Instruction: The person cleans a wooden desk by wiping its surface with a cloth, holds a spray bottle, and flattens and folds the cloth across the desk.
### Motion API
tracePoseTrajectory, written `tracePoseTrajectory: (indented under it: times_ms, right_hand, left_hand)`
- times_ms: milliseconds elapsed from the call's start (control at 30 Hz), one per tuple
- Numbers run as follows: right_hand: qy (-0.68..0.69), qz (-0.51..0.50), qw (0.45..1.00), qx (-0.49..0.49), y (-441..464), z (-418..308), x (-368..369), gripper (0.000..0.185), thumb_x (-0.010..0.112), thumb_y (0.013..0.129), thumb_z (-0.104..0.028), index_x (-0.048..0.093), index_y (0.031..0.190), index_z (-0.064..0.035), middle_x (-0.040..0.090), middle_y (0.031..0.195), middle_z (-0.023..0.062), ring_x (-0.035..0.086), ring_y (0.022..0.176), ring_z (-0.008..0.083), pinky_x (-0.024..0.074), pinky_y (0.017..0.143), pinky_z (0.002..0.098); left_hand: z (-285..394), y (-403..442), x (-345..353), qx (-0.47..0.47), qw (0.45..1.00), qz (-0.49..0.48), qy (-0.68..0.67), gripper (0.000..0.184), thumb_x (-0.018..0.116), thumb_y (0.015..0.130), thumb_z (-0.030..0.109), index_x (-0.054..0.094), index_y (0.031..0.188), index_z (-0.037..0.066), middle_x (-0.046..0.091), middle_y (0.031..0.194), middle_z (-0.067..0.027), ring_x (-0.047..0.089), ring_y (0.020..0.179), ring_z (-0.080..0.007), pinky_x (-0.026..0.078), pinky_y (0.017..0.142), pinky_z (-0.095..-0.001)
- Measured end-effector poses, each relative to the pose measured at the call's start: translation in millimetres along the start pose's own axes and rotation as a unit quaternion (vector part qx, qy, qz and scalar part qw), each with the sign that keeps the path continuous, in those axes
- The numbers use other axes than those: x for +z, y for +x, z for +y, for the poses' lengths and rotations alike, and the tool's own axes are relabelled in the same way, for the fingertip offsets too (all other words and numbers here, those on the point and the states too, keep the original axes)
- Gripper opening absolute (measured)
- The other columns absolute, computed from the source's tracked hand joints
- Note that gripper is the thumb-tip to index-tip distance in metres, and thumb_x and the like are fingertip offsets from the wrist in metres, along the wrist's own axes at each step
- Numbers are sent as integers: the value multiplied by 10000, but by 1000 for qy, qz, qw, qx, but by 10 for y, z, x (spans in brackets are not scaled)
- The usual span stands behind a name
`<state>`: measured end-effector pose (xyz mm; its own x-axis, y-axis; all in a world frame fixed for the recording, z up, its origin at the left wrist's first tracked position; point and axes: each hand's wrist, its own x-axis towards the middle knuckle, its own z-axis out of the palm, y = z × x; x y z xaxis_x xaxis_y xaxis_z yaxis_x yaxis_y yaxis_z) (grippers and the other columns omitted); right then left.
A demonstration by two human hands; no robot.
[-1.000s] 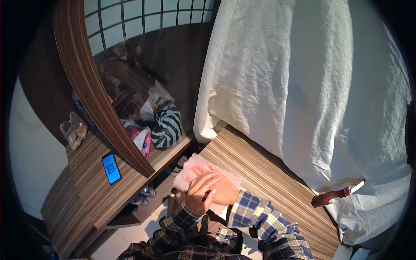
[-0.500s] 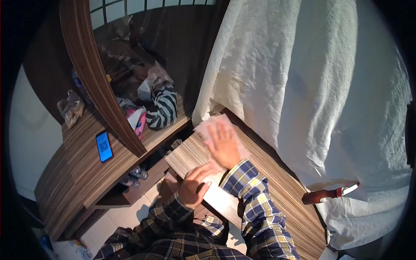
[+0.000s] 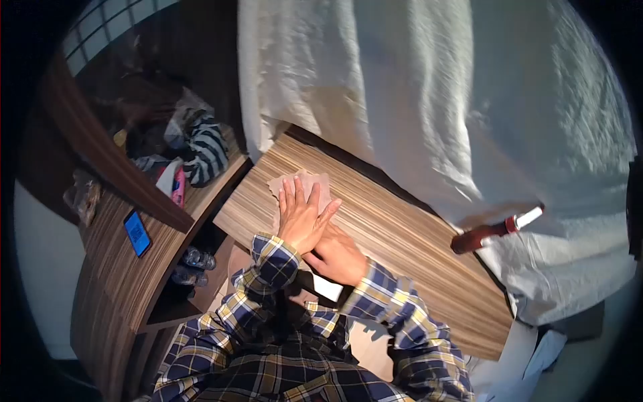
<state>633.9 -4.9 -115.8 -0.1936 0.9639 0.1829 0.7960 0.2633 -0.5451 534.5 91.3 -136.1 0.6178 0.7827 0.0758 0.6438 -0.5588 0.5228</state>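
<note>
A thin, pale pink cloth (image 3: 316, 182) with ragged edges lies on the wood-grain tabletop (image 3: 395, 231). My left hand (image 3: 299, 220) presses flat on the cloth, fingers outstretched and thumb apart. Just below and to its right, my right hand (image 3: 340, 258) lies low against the tabletop near its front edge, its thumb showing. Its fingertips are partly hidden beneath my left hand, and the two hands touch. Much of the cloth is covered by my hands.
A brown bottle (image 3: 477, 238) with a red collar and white top stands at the tabletop's far edge, by a white curtain (image 3: 415, 87). Left, a lit phone (image 3: 136, 233) lies on a shelf near a striped bundle (image 3: 206, 153). Plastic bottles (image 3: 191, 275) sit below.
My left hand has moved from the near edge onto the cloth. My right hand has drawn back toward me with the cloth. The view has shifted to the right.
</note>
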Motion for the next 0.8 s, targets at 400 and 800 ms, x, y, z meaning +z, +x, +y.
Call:
tracePoseTrajectory:
  times_ms: [400, 800]
  right_hand:
    - [-162, 700, 681, 141, -1548, 194, -1836, 687, 767, 814, -109, 363, 1362, -21, 465, 1315, 173, 475, 1223, 248, 393, 1036, 397]
    - [-111, 498, 850, 132, -650, 103, -2046, 219, 558, 948, -145, 633, 1058, 28, 635, 899, 89, 584, 802, 196, 463, 730, 328]
  left_hand:
    - [-261, -534, 67, 131, 979, -58, 144, 848, 555, 906, 538, 223, 1544, 89, 127, 1589, -263, 133, 1488, -368, 124, 1197, -495]
    - [-523, -588, 128, 67, 985, 75, 142, 765, 547, 926, 370, 222, 1532, 35, 224, 1588, -188, 229, 1469, -305, 185, 1188, -456]
